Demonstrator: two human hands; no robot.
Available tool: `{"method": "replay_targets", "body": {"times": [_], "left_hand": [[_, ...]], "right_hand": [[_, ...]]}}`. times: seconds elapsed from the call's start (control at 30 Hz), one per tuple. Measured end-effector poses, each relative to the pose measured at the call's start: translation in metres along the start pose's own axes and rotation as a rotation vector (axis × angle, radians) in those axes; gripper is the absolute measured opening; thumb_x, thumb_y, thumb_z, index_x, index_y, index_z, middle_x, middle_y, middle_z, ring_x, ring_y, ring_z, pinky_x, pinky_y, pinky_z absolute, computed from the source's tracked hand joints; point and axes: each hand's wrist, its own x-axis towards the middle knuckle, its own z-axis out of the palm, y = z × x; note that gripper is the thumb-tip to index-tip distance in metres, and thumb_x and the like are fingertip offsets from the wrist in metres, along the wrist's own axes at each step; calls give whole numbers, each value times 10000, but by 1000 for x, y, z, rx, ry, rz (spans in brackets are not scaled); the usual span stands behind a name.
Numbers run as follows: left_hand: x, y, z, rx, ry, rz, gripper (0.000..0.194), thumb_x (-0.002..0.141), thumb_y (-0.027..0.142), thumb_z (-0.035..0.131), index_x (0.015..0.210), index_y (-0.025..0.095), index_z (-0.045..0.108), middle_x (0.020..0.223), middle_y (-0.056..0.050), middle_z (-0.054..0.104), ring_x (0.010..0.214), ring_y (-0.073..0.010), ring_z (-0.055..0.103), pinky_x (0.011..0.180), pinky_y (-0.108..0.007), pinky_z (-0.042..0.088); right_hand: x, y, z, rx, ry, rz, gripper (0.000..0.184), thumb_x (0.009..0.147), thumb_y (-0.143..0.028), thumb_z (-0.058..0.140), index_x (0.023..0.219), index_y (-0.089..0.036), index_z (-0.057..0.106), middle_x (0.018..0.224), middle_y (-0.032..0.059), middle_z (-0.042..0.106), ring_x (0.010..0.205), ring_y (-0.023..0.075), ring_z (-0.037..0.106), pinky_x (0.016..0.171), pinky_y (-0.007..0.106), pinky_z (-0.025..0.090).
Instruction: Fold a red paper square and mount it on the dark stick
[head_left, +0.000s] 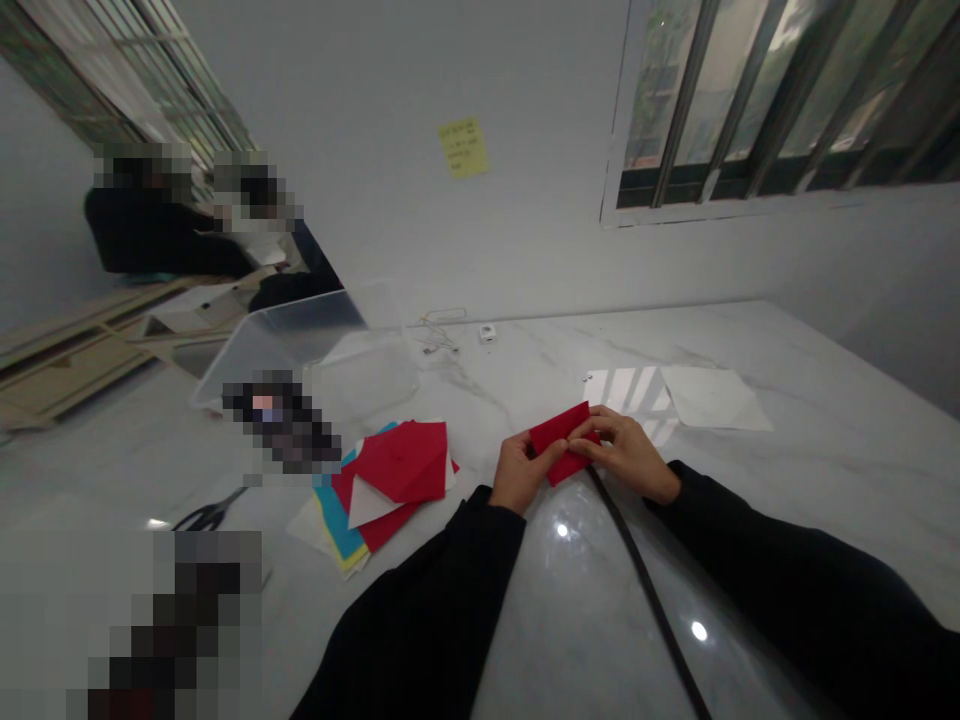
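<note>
A folded piece of red paper [559, 432] is held just above the white marble table [787, 500] between both my hands. My left hand [521, 472] pinches its left lower edge with thumb on top. My right hand [626, 452] grips its right side, fingers curled over the fold. Both arms wear black sleeves. To the left lies a stack of coloured paper sheets [390, 485], red on top, with blue, yellow and white beneath.
A clear plastic box [330, 350] stands at the back left. Black scissors [210, 515] lie near the left. A white sheet [712, 397] rests at the right back. A dark strap [645, 590] runs between my arms. Two people sit far left.
</note>
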Motion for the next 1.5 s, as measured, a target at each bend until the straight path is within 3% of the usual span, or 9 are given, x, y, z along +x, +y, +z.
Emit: {"method": "replay_targets", "body": {"times": [0.2,0.37,0.57,0.7,0.9,1.0,1.33,1.43,1.5], "left_hand": [[2,-4,-3,-6,-37,-8,424,650,373,823,969,104,744,842,-83,750,749,-209,681,752,-326,532],[0,-3,-1,-12,0,-11,405,661,401,811,921,97,752,841,-93,748,737,-212,677,740,-332,529],[-3,-4,1,-41,13,-18,379,657,385,818,898,101,752,837,-94,750,725,-200,673,728,-321,531],[-3,-8,1,-38,18,-37,401,676,417,796,911,95,757,831,-112,747,722,-210,678,742,-343,535],[-5,-6,3,-31,92,-80,409,635,378,825,929,105,748,828,-106,748,698,-203,680,690,-323,541],[-5,-1,3,-15,87,-67,409,618,369,838,914,102,747,839,-108,751,713,-204,681,685,-312,543],[1,2,-1,28,4,8,427,671,404,809,969,109,727,901,-103,742,813,-212,679,757,-311,540],[2,7,-1,57,-5,27,469,775,511,688,1031,119,702,950,-111,724,805,-209,676,732,-313,540],[1,12,0,204,47,66,507,851,575,553,1071,138,687,975,-109,705,754,-185,663,685,-296,524]], "right_hand": [[-4,-2,6,17,24,91,201,822,-389,667,818,-191,707,856,47,717,813,200,669,761,341,542],[-11,-3,13,46,86,90,198,840,-400,643,865,-204,642,873,39,699,800,198,663,702,321,544],[-15,-7,19,202,194,96,486,805,-404,693,1212,-257,471,1075,64,653,858,210,685,702,337,587],[-17,-11,19,150,169,77,584,833,-380,659,1355,-266,424,1008,55,671,842,214,688,733,365,591],[-16,-9,17,133,109,82,367,844,-376,639,1182,-251,573,1064,62,694,950,237,684,770,376,587],[-12,-4,14,154,74,97,280,823,-388,663,1037,-219,602,1009,64,712,904,233,692,752,370,585],[2,-1,-1,329,-109,156,384,747,-381,754,1047,-152,682,977,82,750,842,227,713,759,387,580],[8,3,-16,418,-118,215,384,714,-358,792,1024,-149,707,961,76,759,840,230,718,789,401,580],[13,12,-31,537,-48,266,371,703,-330,811,1015,-155,715,965,70,762,849,219,719,840,395,572]]}}
